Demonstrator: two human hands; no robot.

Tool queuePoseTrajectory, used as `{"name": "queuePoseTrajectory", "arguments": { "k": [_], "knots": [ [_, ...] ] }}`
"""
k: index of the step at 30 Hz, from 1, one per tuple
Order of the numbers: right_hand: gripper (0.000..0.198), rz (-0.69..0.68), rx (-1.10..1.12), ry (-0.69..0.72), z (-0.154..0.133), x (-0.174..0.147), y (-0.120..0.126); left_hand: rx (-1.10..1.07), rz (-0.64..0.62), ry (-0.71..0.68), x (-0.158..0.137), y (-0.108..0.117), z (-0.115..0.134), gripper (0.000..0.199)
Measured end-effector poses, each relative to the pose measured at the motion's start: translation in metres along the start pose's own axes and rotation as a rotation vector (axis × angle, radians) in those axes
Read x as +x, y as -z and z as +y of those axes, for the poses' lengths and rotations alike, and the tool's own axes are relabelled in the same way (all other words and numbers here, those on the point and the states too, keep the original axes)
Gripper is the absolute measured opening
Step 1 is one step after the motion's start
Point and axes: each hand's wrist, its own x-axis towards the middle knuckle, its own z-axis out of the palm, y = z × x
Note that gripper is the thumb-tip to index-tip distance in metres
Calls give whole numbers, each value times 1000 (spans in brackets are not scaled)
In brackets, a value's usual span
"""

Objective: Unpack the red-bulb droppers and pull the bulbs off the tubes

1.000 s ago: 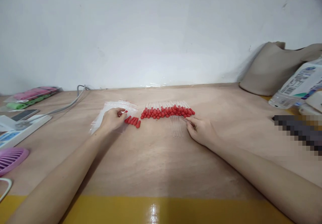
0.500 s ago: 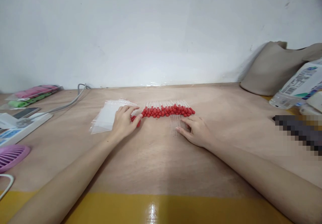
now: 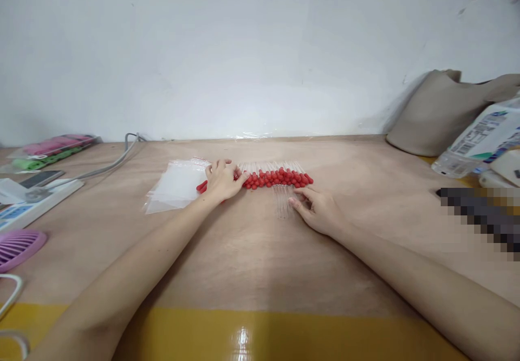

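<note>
A row of glass droppers with red rubber bulbs (image 3: 280,177) lies in the middle of the table, bulbs toward me and thin tubes toward the wall. My left hand (image 3: 224,179) rests over the left end of this row, fingers bent and apart, with the thumb at the nearest bulbs. Loose red bulbs (image 3: 201,186) peek out on its left side and beneath it. A small group of clear glass tubes (image 3: 282,201) lies in front of the row. My right hand (image 3: 314,207) is beside these tubes, thumb and forefinger apart at their right edge.
Clear zip bags (image 3: 174,185) lie fanned out left of my left hand. Further left are a power strip (image 3: 44,201), a phone (image 3: 43,179), packs of pink and green rolls (image 3: 59,149) and a purple fan (image 3: 20,248). A beige bag (image 3: 426,115) and a labelled bottle (image 3: 473,139) stand at right.
My left hand has moved right and slightly away from me, onto the left end of the dropper row, uncovering red bulbs on its left. My right hand has shifted slightly right.
</note>
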Motion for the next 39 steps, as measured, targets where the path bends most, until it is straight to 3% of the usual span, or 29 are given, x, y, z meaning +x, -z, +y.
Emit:
{"name": "queuePoseTrajectory", "arguments": {
  "k": [5, 10, 13, 16, 19, 23, 27, 32, 37, 39],
  "knots": [
    [26, -5, 27, -30, -1, 0, 1, -68, 20, 99, 3, -2, 3, 26],
    [26, 72, 66, -18, 0, -1, 0, -158, 189, 121, -6, 9, 6, 25],
    [34, 192, 77, 18, -2, -1, 3, -196, 299, -26, -20, 20, 4, 21],
    [52, 282, 31, 107, -3, -2, 7, -233, 356, -317, -37, 26, -1, 14],
    [61, 247, -56, 251, -4, -2, 11, -245, 324, -595, -51, 22, -6, 7],
    [52, 85, -99, 424, -6, -2, 11, -290, 265, -760, -63, 12, -6, 6],
    [38, -18, -82, 490, -7, -2, 8, -336, 246, -823, -69, 11, -1, 9],
    [22, -46, -40, 511, -7, -1, 5, -331, 238, -827, -71, 15, 4, 9],
    [19, -7, -8, 534, -8, -3, 1, -314, 113, -766, -71, 13, 13, 37],
    [20, -7, -8, 539, -9, -3, 0, -308, 67, -809, -70, 10, 17, 35]
  ]
}}
